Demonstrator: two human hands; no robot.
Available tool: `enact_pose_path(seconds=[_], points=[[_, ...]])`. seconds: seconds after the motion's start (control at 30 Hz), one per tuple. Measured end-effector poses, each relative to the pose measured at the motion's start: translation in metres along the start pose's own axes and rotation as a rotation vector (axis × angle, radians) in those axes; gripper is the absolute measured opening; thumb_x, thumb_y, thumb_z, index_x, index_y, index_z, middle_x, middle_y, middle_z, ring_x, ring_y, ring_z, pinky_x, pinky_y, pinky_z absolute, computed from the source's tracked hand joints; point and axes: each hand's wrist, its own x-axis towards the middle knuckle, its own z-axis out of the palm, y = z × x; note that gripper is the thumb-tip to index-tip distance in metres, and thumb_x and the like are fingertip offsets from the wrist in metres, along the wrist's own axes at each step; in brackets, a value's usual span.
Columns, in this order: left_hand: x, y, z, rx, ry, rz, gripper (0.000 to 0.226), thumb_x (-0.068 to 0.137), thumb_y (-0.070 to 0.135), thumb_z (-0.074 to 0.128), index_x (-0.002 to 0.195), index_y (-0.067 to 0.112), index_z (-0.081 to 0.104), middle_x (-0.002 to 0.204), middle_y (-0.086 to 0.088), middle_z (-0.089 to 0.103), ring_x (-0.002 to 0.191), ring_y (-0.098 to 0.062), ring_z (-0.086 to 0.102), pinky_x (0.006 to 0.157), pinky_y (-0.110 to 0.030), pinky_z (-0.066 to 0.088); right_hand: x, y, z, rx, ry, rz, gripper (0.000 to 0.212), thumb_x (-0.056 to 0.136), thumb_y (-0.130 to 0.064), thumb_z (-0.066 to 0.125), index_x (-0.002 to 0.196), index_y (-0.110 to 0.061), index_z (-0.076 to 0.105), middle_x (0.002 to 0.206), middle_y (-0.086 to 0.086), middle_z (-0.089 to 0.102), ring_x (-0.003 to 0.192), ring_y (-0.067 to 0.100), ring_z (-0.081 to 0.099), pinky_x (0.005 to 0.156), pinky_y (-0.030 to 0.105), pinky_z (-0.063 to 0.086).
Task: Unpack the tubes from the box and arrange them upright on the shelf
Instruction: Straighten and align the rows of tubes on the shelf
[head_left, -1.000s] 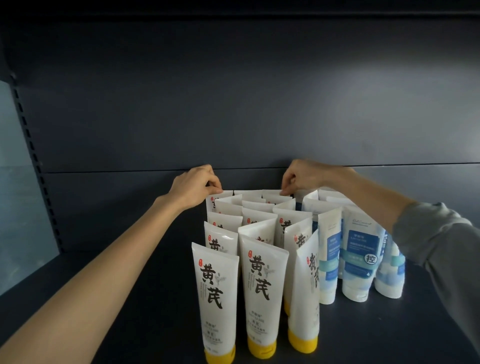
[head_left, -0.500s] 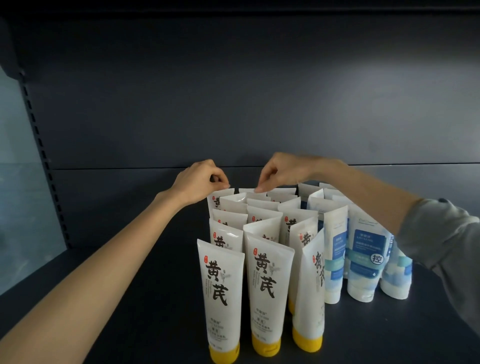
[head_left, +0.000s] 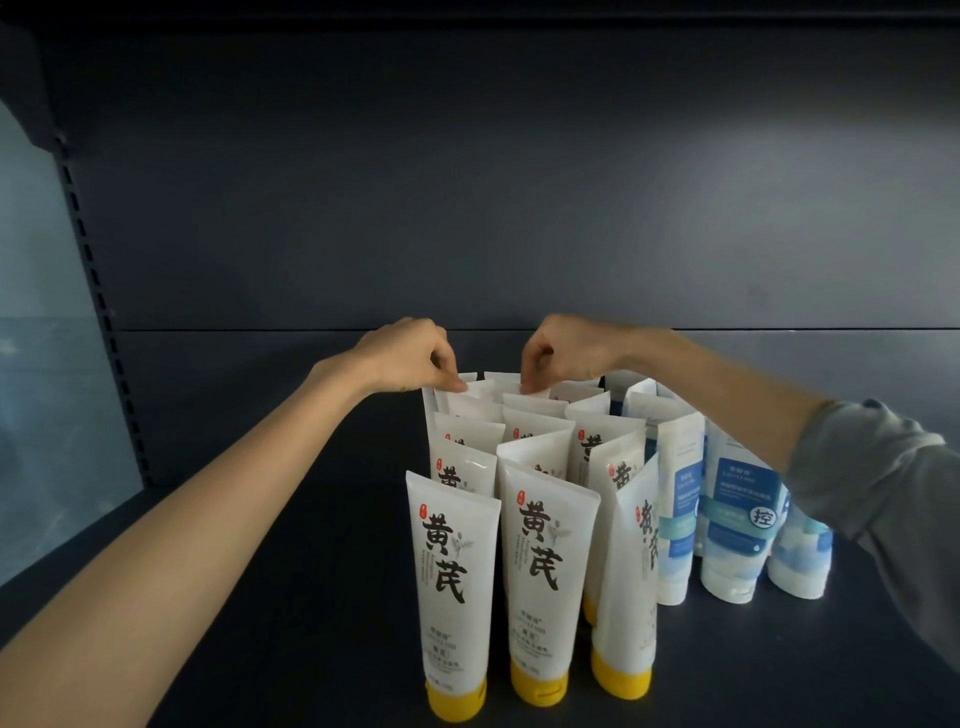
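Note:
Several white tubes with yellow caps (head_left: 545, 571) stand cap-down in three rows on the dark shelf (head_left: 311, 597). To their right stand several white tubes with blue labels (head_left: 737, 519). My left hand (head_left: 410, 358) pinches the top edge of a back-row tube (head_left: 467, 397) in the left row. My right hand (head_left: 566, 351) pinches the top edge of another back-row tube (head_left: 524, 402) in the middle row. Both hands reach over the rows from above. The box is not in view.
The shelf's dark back panel (head_left: 519, 208) rises right behind the tubes. A slotted upright (head_left: 98, 312) and a pale side panel (head_left: 41, 389) close the left side. Bare shelf lies left of the tubes under my left forearm.
My right hand has moved left from the right row to the middle back tube. My left hand stayed at the left back tube. The view shifted slightly.

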Motion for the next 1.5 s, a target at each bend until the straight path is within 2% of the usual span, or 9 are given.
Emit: enact_pose_path(seconds=[0.2,0.43,0.6,0.73,1.03,1.2,1.3,1.4,1.5], points=[[-0.002,-0.009,0.003,0.081,0.086,0.047,0.014,0.081,0.04,0.07,0.071,0.032,0.065,0.084,0.018,0.052,0.079,-0.002,0.05,0.06,-0.022,0.031,0.003,0.007,0.007,0.081,0.086,-0.025,0.01,0.087,-0.018,0.068,0.093,-0.012,0.072,0.09,-0.006,0.065,0.089,0.011,0.061,0.081,0.021,0.045],[-0.005,-0.016,0.004,0.116,0.132,0.069,0.014,0.081,0.04,0.069,0.078,0.026,0.068,0.086,0.016,0.052,0.077,-0.002,0.049,0.058,-0.021,0.029,0.008,0.011,0.015,0.141,0.159,-0.033,0.004,0.086,-0.018,0.069,0.085,-0.021,0.071,0.08,-0.018,0.063,0.075,-0.007,0.059,0.065,0.004,0.041],[-0.006,-0.017,0.004,0.103,0.128,0.068,0.011,0.081,0.04,0.07,0.077,0.029,0.068,0.085,0.018,0.052,0.076,-0.001,0.047,0.059,-0.022,0.029,0.009,0.014,0.018,0.194,0.167,-0.036,0.014,0.083,-0.018,0.072,0.074,-0.028,0.068,0.074,-0.022,0.064,0.063,-0.016,0.058,0.058,-0.002,0.04],[-0.006,-0.018,0.004,0.067,0.097,0.046,0.01,0.081,0.04,0.07,0.077,0.031,0.066,0.086,0.017,0.052,0.076,-0.001,0.046,0.062,-0.024,0.031,0.008,0.015,0.015,0.185,0.146,-0.021,0.003,0.083,-0.021,0.072,0.08,-0.022,0.072,0.077,-0.018,0.065,0.071,-0.005,0.06,0.067,0.008,0.043],[-0.009,-0.021,-0.001,-0.055,0.005,0.012,0.013,0.078,0.04,0.071,0.077,0.027,0.07,0.089,0.017,0.055,0.08,0.0,0.049,0.076,-0.032,0.039,-0.005,0.022,-0.004,0.15,0.101,-0.001,0.019,0.084,-0.032,0.069,0.096,-0.018,0.073,0.09,-0.014,0.067,0.086,0.004,0.06,0.079,0.017,0.045],[-0.014,-0.019,-0.002,-0.104,0.018,0.003,0.016,0.076,0.041,0.073,0.079,0.025,0.072,0.088,0.016,0.056,0.074,0.0,0.048,0.065,-0.026,0.035,-0.018,0.032,-0.019,0.097,0.022,0.07,0.027,0.083,-0.038,0.068,0.1,-0.017,0.072,0.092,-0.014,0.067,0.088,0.004,0.058,0.076,0.016,0.042],[-0.014,-0.014,0.001,-0.115,0.027,0.037,0.009,0.079,0.036,0.072,0.084,0.028,0.071,0.088,0.012,0.057,0.07,-0.002,0.047,0.06,-0.023,0.032,-0.023,0.036,-0.023,0.073,-0.052,0.128,0.021,0.084,-0.035,0.068,0.096,-0.018,0.073,0.092,-0.013,0.067,0.088,0.005,0.057,0.073,0.014,0.04],[-0.012,-0.011,0.007,-0.136,0.044,0.043,0.006,0.08,0.032,0.071,0.082,0.026,0.072,0.087,0.012,0.058,0.073,-0.002,0.048,0.069,-0.027,0.036,-0.024,0.038,-0.019,0.011,-0.087,0.149,0.012,0.085,-0.033,0.068,0.086,-0.022,0.073,0.09,-0.013,0.068,0.089,0.008,0.058,0.08,0.02,0.045],[-0.011,-0.008,0.012,-0.202,0.085,0.054,0.008,0.079,0.031,0.073,0.076,0.023,0.072,0.082,0.015,0.057,0.071,-0.002,0.049,0.072,-0.03,0.038,-0.025,0.039,-0.012,-0.037,-0.024,0.135,0.012,0.085,-0.032,0.069,0.078,-0.023,0.071,0.082,-0.013,0.066,0.078,0.008,0.058,0.069,0.016,0.044]])
